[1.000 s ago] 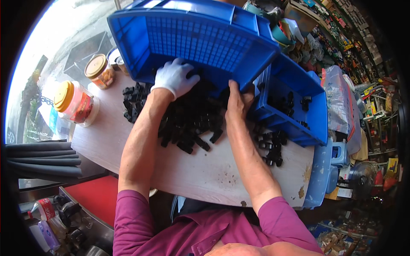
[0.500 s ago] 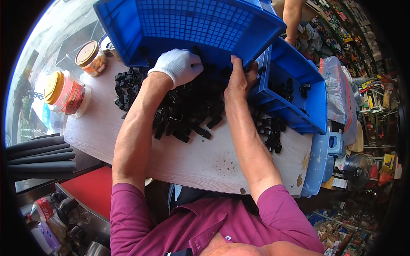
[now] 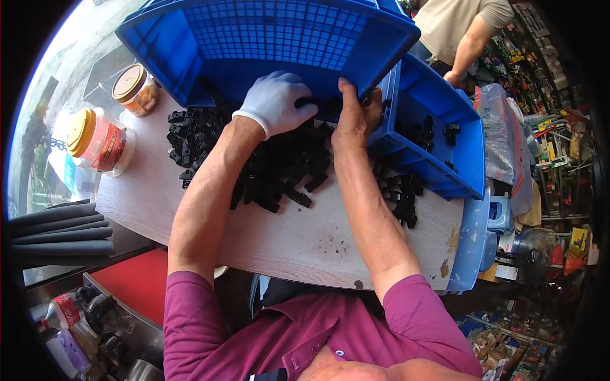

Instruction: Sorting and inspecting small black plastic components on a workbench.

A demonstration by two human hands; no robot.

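Note:
A large blue plastic crate (image 3: 273,73) with a grid-patterned side is tipped toward me over a heap of small black plastic parts (image 3: 286,155). My left hand (image 3: 276,105), in a white knit glove, reaches to the crate's opening. Its fingers curl inward, with something dark showing between thumb and forefinger; what they hold is hidden. My bare right hand (image 3: 354,117) grips the crate's lower right rim, thumb up on the inside. Beside it stands a second blue crate (image 3: 438,162) with several black parts inside.
Two lidded plastic jars (image 3: 105,140) stand at the table's left. More black parts (image 3: 401,197) lie below the second crate. A co-worker's arm (image 3: 473,47) is at the far right. Shelves crowded with goods (image 3: 565,152) line the right side.
The big crate has shifted left and down slightly. My left hand has moved right, its thumb more apart from the fingers. The co-worker's body has come further into view.

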